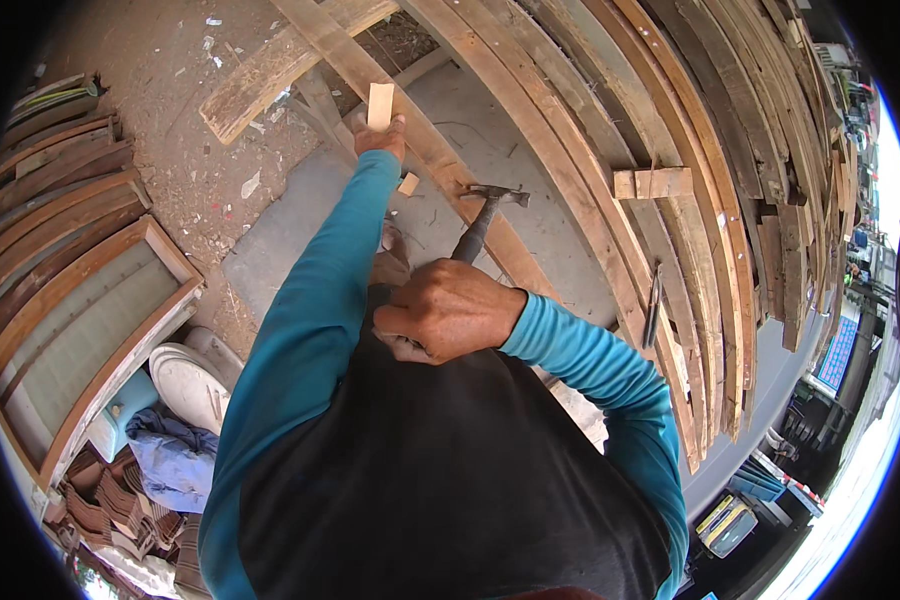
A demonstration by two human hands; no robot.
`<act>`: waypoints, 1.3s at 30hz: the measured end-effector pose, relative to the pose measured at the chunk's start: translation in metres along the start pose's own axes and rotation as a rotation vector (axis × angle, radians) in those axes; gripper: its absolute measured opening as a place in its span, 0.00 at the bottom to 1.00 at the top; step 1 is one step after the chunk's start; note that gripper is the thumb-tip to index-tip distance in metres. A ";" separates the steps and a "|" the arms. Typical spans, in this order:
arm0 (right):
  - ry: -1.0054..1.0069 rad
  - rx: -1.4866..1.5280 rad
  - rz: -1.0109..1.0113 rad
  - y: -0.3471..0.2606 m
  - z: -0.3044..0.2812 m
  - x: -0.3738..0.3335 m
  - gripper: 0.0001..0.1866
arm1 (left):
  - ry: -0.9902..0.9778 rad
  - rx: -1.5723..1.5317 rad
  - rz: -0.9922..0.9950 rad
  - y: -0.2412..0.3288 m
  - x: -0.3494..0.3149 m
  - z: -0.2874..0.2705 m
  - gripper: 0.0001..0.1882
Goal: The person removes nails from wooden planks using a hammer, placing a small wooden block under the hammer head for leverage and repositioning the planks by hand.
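My left hand reaches out over a long narrow plank, its fingers closed on a small pale wood block. My right hand is a fist close to my black shirt front. Out of its far side runs the dark handle of a claw hammer, whose metal head is over the plank. How the fingers wrap the handle is hidden under the back of the hand. A second small wood offcut lies on the grey slab just below my left hand.
Long weathered boards lie at the right, with a short crosspiece and a dark slim tool on them. A thick timber is at the far left. Framed panels, a blue cloth and stacked tiles stand left.
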State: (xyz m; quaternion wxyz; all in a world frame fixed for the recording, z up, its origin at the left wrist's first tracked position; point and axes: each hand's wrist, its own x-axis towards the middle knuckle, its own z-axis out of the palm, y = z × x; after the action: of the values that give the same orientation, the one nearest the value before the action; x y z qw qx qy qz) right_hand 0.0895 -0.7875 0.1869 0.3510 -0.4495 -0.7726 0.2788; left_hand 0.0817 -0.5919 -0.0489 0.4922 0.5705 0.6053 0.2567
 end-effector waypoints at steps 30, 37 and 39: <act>0.163 0.065 0.149 0.072 -0.043 0.078 0.16 | -0.006 0.027 0.026 -0.050 0.036 0.002 0.48; 0.065 0.096 0.487 0.116 -0.052 0.154 0.26 | -0.069 0.115 0.060 -0.045 0.042 0.018 0.42; 0.058 0.085 0.451 0.128 -0.040 0.157 0.27 | -0.070 0.135 0.077 -0.048 0.043 0.017 0.41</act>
State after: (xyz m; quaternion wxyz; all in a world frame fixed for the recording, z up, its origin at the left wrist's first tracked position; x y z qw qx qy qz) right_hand 0.1307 -0.5867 0.1610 0.3206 -0.6035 -0.6297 0.3693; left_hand 0.0820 -0.5658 -0.1101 0.4631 0.6338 0.5813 0.2142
